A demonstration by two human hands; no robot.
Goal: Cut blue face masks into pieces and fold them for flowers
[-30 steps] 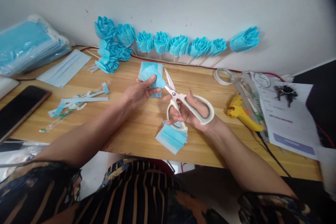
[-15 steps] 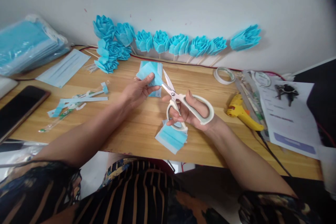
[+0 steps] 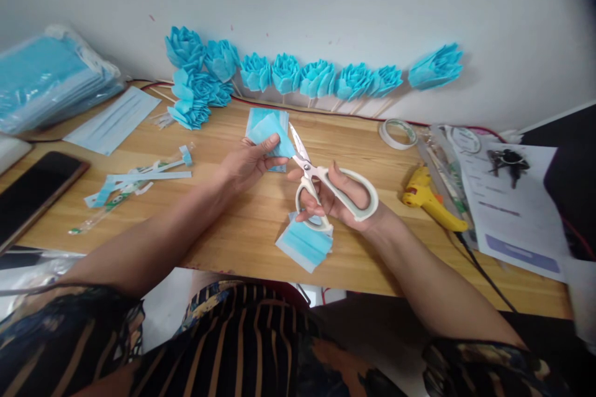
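Between its thumb and fingers, my left hand (image 3: 251,162) pinches a folded piece of light blue mask fabric (image 3: 269,131). My right hand (image 3: 333,195) grips white-handled scissors (image 3: 306,167), thumb in the larger loop and fingers in the smaller one. The blades stand apart, with the fabric's right corner at the gap between them near the pivot. Behind the held piece, other blue mask fabric (image 3: 257,116) lies on the table, partly hidden. More cut blue fabric (image 3: 307,245) rests below the scissors' lower handle.
Blue fabric flowers (image 3: 316,79) on sticks lean along the wall. Bagged masks (image 3: 46,80), a phone (image 3: 40,189) and cut strips (image 3: 144,178) lie left. At right are a tape roll (image 3: 397,134), a yellow glue gun (image 3: 431,198), keys (image 3: 508,162) and papers (image 3: 516,217).
My left hand has shifted slightly right with the folded fabric, bringing its corner further in between the blades. The scissors have hardly moved.
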